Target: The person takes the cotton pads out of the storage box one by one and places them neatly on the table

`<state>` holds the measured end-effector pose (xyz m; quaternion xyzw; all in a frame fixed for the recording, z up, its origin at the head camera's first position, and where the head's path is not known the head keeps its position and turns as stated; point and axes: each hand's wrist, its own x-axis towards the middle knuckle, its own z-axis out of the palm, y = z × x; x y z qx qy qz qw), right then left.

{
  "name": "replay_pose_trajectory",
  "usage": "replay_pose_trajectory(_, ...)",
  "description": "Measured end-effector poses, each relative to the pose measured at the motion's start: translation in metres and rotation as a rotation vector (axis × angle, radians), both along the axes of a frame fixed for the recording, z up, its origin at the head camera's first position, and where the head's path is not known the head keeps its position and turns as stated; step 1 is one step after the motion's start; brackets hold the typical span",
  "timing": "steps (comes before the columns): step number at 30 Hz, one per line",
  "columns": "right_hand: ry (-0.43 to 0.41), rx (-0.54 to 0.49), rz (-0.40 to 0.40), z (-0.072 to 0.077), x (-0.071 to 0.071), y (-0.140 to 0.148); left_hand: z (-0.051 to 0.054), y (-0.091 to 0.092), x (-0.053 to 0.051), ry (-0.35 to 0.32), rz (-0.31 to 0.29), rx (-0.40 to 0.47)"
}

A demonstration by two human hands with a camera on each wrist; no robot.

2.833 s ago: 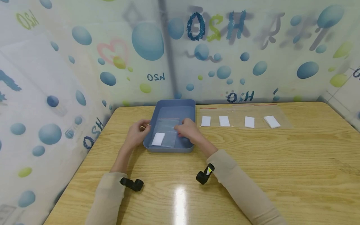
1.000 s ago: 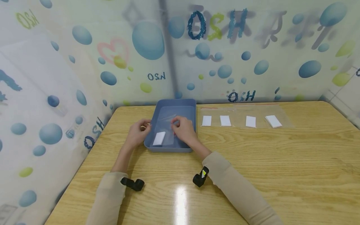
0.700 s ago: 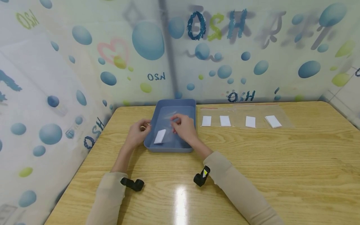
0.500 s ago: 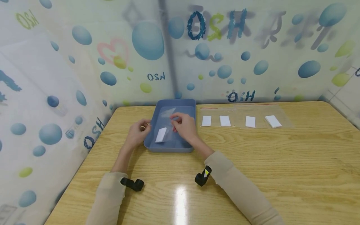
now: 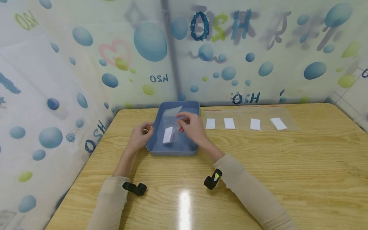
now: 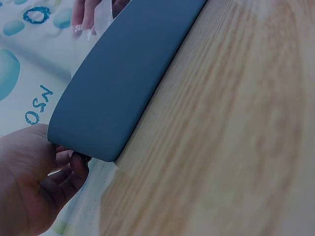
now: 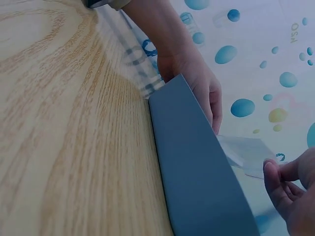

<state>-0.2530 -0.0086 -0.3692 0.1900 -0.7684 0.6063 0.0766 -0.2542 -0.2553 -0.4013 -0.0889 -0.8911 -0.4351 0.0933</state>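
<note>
A blue-grey tray [image 5: 173, 152] sits on the wooden table. My left hand [image 5: 140, 135] grips its left wall, thumb at the rim and fingers curled at the outer side, as the left wrist view shows. Between thumb and fingertips my right hand [image 5: 192, 127] pinches the right edge of a clear zip bag [image 5: 172, 112]. A small white rectangular block [image 5: 168, 135] lies in the bag's lower part. The bag hangs tilted, at least partly raised above the tray floor. In the right wrist view the clear plastic [image 7: 248, 150] shows above the tray wall.
Right of the tray, several clear zip bags [image 5: 244, 111] lie in a row along the table's back edge, each with a white block [image 5: 255, 124] in it. A patterned curtain [image 5: 184, 64] stands behind the table [image 5: 258, 179] and along its left side.
My right hand has taken hold of the flat-lying bag's edge and raised it. Bag and white block have tilted and shifted rightward and away from me. The left hand has stayed on the tray.
</note>
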Motion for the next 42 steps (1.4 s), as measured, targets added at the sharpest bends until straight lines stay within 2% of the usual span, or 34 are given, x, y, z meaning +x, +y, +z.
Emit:
replay_pose_trajectory(7, -0.011, -0.02, 0.007, 0.006, 0.005, 0.011, 0.0, 0.0, 0.001, -0.001, 0.004, -0.011)
replay_pose_trajectory(18, 0.037, -0.038, 0.005, 0.011, 0.008, 0.028, 0.001, 0.001, 0.002, -0.008, 0.003, 0.003)
replay_pose_trajectory(31, 0.012, -0.082, 0.016, 0.008, 0.009, 0.053, 0.002, 0.001, 0.002, -0.007, 0.005, -0.005)
replay_pose_trajectory(42, -0.017, -0.099, 0.023, 0.012, 0.013, 0.072, 0.001, 0.002, 0.002, -0.004, 0.007, 0.008)
